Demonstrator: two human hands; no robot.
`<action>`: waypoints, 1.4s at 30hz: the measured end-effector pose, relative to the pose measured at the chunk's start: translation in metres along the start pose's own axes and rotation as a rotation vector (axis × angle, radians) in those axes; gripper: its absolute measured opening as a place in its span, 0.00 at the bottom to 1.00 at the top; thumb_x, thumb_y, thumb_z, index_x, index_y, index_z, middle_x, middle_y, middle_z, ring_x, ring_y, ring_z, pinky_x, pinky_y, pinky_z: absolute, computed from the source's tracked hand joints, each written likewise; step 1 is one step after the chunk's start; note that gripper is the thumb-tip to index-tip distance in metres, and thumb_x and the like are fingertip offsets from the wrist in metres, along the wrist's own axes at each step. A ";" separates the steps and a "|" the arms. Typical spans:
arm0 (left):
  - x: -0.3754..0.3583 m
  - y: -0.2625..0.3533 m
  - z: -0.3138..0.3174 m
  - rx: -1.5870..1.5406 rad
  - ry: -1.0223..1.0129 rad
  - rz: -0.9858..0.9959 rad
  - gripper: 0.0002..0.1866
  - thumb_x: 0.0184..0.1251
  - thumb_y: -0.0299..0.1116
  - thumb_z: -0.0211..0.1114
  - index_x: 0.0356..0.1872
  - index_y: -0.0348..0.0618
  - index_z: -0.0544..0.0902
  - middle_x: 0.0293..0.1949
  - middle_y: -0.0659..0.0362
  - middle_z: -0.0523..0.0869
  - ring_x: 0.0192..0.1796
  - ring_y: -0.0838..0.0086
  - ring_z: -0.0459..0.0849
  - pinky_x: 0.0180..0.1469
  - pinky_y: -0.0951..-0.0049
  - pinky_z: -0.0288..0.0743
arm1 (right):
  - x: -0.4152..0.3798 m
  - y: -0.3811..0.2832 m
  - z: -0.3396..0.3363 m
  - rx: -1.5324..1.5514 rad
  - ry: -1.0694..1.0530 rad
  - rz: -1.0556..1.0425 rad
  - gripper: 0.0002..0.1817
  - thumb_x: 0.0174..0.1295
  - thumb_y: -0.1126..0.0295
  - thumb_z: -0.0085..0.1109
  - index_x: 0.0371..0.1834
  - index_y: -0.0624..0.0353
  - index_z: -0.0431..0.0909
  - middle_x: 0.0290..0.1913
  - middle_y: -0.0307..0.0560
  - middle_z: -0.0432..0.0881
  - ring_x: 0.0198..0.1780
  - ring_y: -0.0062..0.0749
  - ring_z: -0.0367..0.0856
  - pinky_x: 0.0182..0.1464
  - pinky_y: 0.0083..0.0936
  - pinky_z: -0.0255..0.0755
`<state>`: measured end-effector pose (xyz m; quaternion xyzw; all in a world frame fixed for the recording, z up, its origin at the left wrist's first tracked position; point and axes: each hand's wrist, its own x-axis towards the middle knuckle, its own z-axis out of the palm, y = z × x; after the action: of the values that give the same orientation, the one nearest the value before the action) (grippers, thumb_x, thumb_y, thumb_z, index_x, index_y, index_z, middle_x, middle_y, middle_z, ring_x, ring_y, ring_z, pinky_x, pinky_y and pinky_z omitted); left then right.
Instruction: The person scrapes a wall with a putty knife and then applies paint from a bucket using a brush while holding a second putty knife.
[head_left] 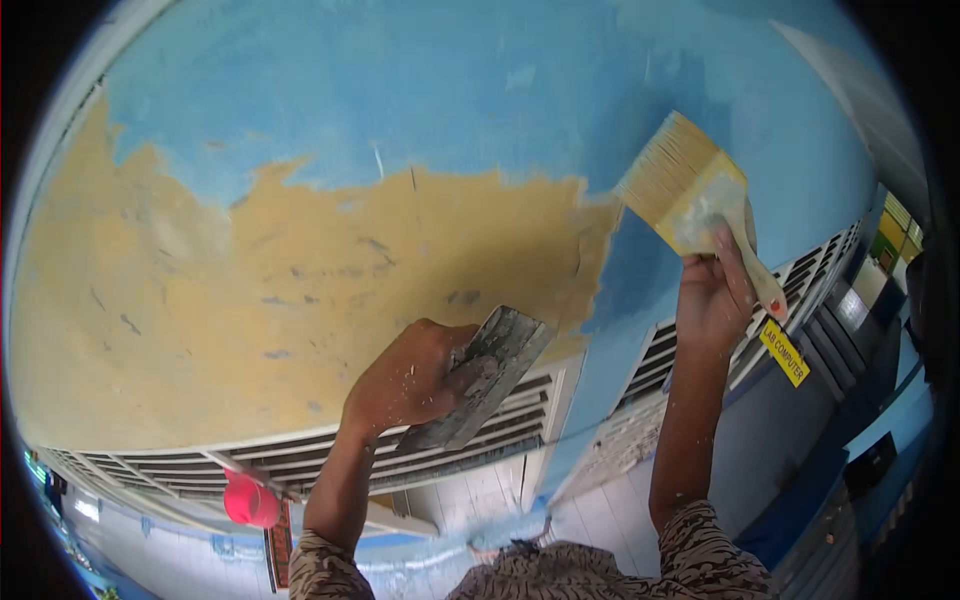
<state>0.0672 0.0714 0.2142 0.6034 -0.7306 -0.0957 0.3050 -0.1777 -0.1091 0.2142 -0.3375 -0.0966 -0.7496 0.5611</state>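
Observation:
My left hand [412, 380] is closed round a grey, paint-crusted flat trowel [490, 385], its blade slanting across the lower edge of the yellow patch. My right hand [716, 300] grips the handle of a wide paintbrush [700, 185], whose pale bristles point up and left. The brush head is smeared with white and yellow and overlaps the blue wall paint in this view. Behind both tools is a wall with light blue paint [430, 80] above and a ragged yellow area [170, 300] below. Dark scuffs mark the yellow.
White slatted vents [500, 410] run below the painted surface. A pink container [250, 500] hangs near them at lower left. On the right, a yellow "LAB COMPUTER" sign [784, 352] sticks out below the brush handle. White planks [620, 520] and blue trim show lower down.

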 end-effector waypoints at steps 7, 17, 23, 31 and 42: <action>0.028 0.025 -0.054 0.241 -0.008 0.234 0.17 0.61 0.30 0.67 0.49 0.30 0.83 0.40 0.39 0.86 0.41 0.50 0.86 0.47 0.59 0.77 | 0.048 0.045 0.099 0.017 -0.094 -0.039 0.24 0.59 0.83 0.63 0.60 0.70 0.73 0.53 0.49 0.82 0.53 0.34 0.82 0.55 0.30 0.77; 0.024 0.047 -0.091 0.402 0.018 0.132 0.14 0.63 0.32 0.65 0.42 0.28 0.83 0.29 0.36 0.83 0.38 0.43 0.83 0.44 0.54 0.74 | 0.101 0.061 0.114 -0.052 0.012 -0.075 0.23 0.52 0.81 0.72 0.53 0.70 0.78 0.48 0.50 0.83 0.44 0.33 0.85 0.42 0.26 0.82; -0.007 0.020 -0.119 0.273 0.150 0.110 0.17 0.64 0.37 0.67 0.44 0.30 0.85 0.34 0.38 0.86 0.37 0.50 0.86 0.43 0.58 0.76 | 0.126 0.022 0.073 -0.415 0.290 -0.732 0.15 0.55 0.80 0.70 0.46 0.70 0.82 0.44 0.49 0.86 0.39 0.27 0.85 0.37 0.24 0.81; -0.032 -0.002 -0.134 0.354 0.014 0.072 0.19 0.61 0.43 0.71 0.46 0.40 0.87 0.42 0.47 0.89 0.45 0.57 0.86 0.52 0.61 0.75 | -0.013 0.135 0.248 -1.007 -0.391 -1.349 0.24 0.47 0.76 0.62 0.53 0.56 0.82 0.37 0.48 0.83 0.35 0.40 0.84 0.35 0.35 0.80; -0.077 -0.051 -0.151 -0.175 0.157 -0.104 0.14 0.62 0.30 0.72 0.46 0.35 0.85 0.38 0.57 0.89 0.42 0.78 0.82 0.48 0.71 0.76 | 0.036 0.129 0.304 -0.575 -0.345 -0.708 0.18 0.50 0.70 0.76 0.44 0.63 0.87 0.27 0.39 0.86 0.26 0.19 0.80 0.30 0.22 0.72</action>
<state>0.2004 0.1655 0.2829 0.6172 -0.6611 -0.1273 0.4072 0.0547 -0.0230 0.4353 -0.5446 -0.0860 -0.8239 0.1314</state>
